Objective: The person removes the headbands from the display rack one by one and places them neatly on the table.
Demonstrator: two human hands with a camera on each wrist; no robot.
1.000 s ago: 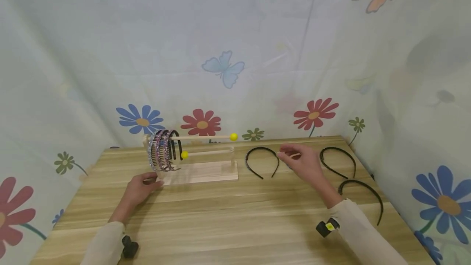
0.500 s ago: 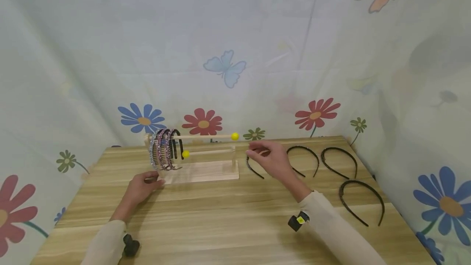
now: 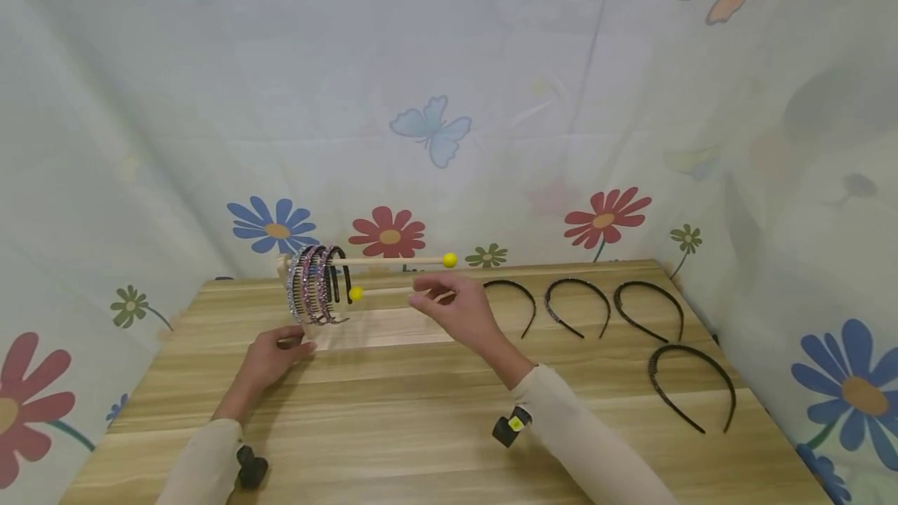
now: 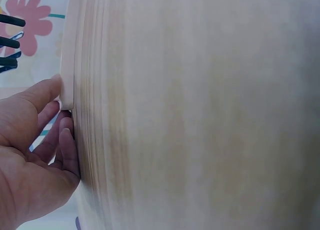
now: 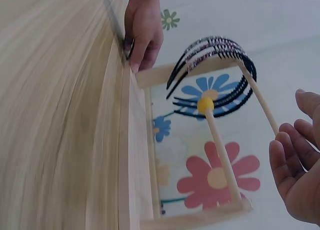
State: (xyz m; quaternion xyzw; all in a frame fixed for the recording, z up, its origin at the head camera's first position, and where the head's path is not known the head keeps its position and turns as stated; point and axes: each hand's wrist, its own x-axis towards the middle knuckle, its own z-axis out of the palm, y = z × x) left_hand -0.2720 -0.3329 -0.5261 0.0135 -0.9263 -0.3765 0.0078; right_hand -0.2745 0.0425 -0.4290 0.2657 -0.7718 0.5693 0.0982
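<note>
A wooden headband rack (image 3: pixel 400 330) stands at the back left, its two rods tipped with yellow balls. Several glittery headbands (image 3: pixel 305 287) with comb teeth hang together at the left end of its upper rod. My left hand (image 3: pixel 265 365) pinches the front left corner of the base; in the left wrist view the thumb lies on the base board (image 4: pixel 68 80). My right hand (image 3: pixel 459 314) hovers in front of the rack's right end, hiding part of it. Its fingers are loosely bent and hold nothing; in the right wrist view they are close to a rod (image 5: pixel 262 108).
Several dark headbands lie on the wooden table (image 3: pixel 393 427) to the right. The nearest headband (image 3: pixel 522 293) is partly behind my right hand; another headband (image 3: pixel 693 351) lies closer to the front right. A flowered curtain (image 3: pixel 533 139) surrounds the table's back and sides.
My right hand has moved left, from above the loose headbands to the rack's right end, uncovering one headband and partly covering another. My left hand has stayed at the base corner.
</note>
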